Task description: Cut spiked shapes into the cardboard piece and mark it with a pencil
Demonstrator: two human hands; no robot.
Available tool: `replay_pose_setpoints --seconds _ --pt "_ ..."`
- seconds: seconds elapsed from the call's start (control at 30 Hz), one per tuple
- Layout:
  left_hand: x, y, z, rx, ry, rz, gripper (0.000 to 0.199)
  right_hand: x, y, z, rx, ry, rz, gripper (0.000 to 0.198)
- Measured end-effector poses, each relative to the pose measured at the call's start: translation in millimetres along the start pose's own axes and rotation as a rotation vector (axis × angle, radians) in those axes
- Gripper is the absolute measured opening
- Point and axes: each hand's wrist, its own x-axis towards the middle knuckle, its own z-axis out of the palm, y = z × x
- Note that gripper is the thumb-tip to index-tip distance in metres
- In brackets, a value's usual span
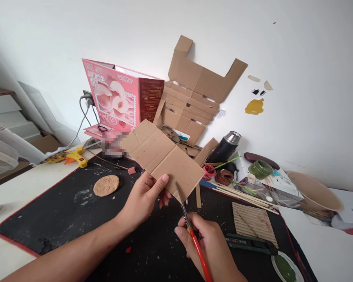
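Observation:
My left hand (pixel 147 194) grips a flat brown piece of cardboard (pixel 164 156) by its lower edge, thumb on top and fingers underneath. Two crease lines run across the cardboard, which is held tilted above a black mat (pixel 76 211). In my right hand (pixel 208 239) is a pair of scissors (pixel 197 246) with red handles. Their blades meet the cardboard's lower edge, just right of my left thumb; one blade lies over its face, while the other is largely hidden.
A yellow glue gun (pixel 76 156) and a round clay disc (pixel 106 185) lie at left. Behind stand a pink box (pixel 114 98), cut cardboard (pixel 194 82) and a black flask (pixel 225 149). Paint jars (pixel 260 169), wooden sticks (pixel 247 199), corrugated card (pixel 253 223) and a dark green cutter (pixel 251 243) are at right.

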Motion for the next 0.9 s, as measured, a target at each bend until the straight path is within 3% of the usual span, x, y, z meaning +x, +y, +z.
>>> replay_pose_setpoints --seconds 0.2,0.4,0.57,0.67,0.9 --pt "-1.0 3.3 -1.3 0.010 0.003 0.010 0.051 0.9 2.7 -6.5 0.068 -0.083 -0.052 0.064" --pt "-2.0 4.2 -2.4 0.050 0.015 0.016 0.052 0.7 6.7 -4.4 0.178 -0.079 0.012 0.087" --pt "-2.6 7.5 -1.1 0.049 0.016 0.023 0.054 0.5 6.7 -7.1 0.212 -0.118 0.003 0.094" --pt "-3.1 6.5 0.0 0.020 0.009 -0.005 0.055 -0.7 6.2 -5.6 0.242 -0.115 -0.017 0.092" --pt "-8.2 1.3 1.8 0.050 0.003 -0.035 0.057 -5.1 1.1 -3.1 0.169 -0.125 -0.069 0.060"
